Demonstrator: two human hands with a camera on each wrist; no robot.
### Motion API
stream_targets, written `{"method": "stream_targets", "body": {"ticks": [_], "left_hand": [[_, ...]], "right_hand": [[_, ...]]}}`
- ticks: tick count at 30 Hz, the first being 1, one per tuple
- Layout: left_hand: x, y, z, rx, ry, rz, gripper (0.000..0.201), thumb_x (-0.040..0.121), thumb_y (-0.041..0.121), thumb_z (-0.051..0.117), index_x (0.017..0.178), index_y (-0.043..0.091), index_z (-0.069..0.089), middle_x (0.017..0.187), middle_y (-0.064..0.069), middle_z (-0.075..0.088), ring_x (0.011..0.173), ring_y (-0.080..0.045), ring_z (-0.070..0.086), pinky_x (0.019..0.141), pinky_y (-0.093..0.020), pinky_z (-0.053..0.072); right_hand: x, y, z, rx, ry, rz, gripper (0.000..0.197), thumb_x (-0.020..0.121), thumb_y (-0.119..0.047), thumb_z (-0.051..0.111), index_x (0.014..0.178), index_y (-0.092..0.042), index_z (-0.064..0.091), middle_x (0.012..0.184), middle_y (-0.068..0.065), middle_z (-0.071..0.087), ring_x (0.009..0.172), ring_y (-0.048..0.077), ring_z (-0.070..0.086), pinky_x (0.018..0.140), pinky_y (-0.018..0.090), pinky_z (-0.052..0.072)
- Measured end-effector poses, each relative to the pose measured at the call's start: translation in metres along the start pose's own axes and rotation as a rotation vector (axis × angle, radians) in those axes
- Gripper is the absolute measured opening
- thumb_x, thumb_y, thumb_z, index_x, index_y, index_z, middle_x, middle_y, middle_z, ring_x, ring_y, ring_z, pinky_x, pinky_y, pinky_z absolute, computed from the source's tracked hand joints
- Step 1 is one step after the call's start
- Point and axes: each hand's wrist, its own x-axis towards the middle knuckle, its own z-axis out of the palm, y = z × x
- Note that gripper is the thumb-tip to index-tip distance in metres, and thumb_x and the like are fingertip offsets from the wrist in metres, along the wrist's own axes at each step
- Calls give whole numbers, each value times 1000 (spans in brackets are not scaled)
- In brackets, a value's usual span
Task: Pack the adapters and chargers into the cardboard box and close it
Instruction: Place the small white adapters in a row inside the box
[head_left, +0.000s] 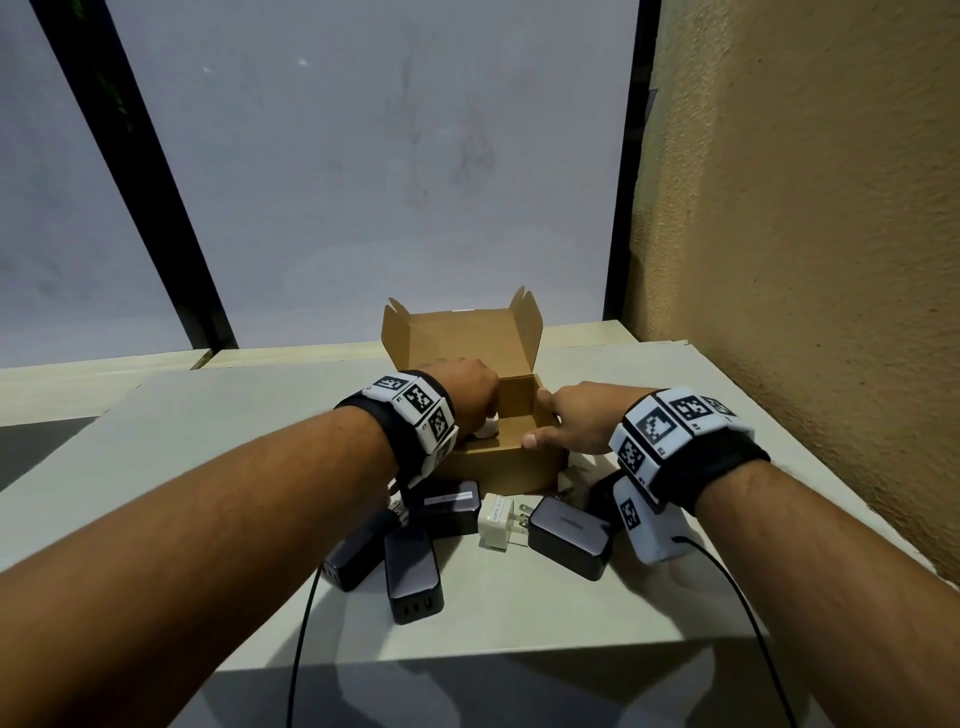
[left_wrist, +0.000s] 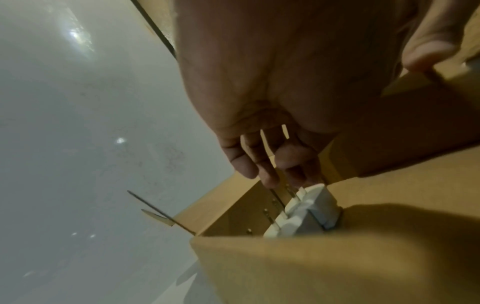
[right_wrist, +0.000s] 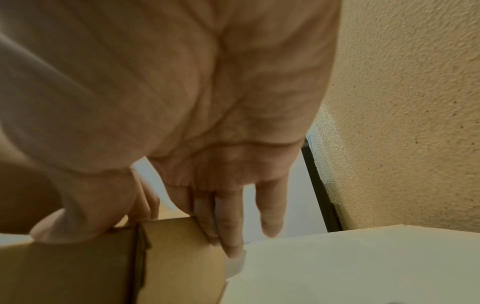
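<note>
The brown cardboard box (head_left: 493, 465) stands open mid-table, lid flaps up at the back. My left hand (head_left: 475, 402) reaches down into its left side. In the left wrist view its fingertips (left_wrist: 270, 179) pinch the metal prongs of a white adapter (left_wrist: 311, 207) low inside the box (left_wrist: 337, 267). My right hand (head_left: 566, 423) grips the box's right wall, thumb on the front right corner and fingers (right_wrist: 228, 236) down the outside. Several black chargers (head_left: 413, 571) (head_left: 569, 535) and another white adapter (head_left: 496, 522) lie in front of the box.
A rough tan wall (head_left: 805, 260) rises close on the right, and a frosted window with black frames stands behind the table. Two black cables (head_left: 301, 649) hang off the table's near edge (head_left: 467, 662). One black charger (head_left: 602, 496) is partly hidden under my right wrist.
</note>
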Motion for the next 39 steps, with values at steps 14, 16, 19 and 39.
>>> {"method": "stream_targets", "body": {"ticks": [14, 16, 19, 39], "left_hand": [[-101, -57, 0, -237, 169, 69, 44, 82, -9, 47, 104, 21, 71, 109, 5, 68, 87, -7, 54, 77, -20, 43], [-115, -71, 9, -245, 118, 39, 48, 82, -11, 46, 108, 22, 69, 111, 7, 67, 86, -5, 50, 76, -17, 39], [-131, -89, 21, -277, 47, -7, 44, 86, -4, 56, 118, 24, 66, 117, 7, 65, 89, -7, 56, 78, -17, 41], [-140, -113, 65, -326, 88, -173, 51, 82, 40, 70, 127, 20, 59, 121, 2, 65, 87, -7, 55, 84, -20, 45]], "right_hand": [[-10, -10, -4, 90, -35, 47, 62, 94, -52, 43, 143, -13, 35, 137, 10, 53, 123, 27, 50, 102, 37, 39], [-10, -11, -4, 110, -42, 55, 61, 94, -52, 44, 142, -14, 37, 135, 9, 55, 121, 27, 52, 102, 38, 39], [-10, -13, -4, 113, -45, 73, 64, 94, -52, 44, 144, -15, 34, 138, 9, 53, 124, 28, 51, 105, 39, 39], [-11, -17, -7, 19, -36, 133, 69, 94, -54, 42, 148, -13, 28, 141, 10, 50, 127, 27, 49, 104, 37, 37]]}}
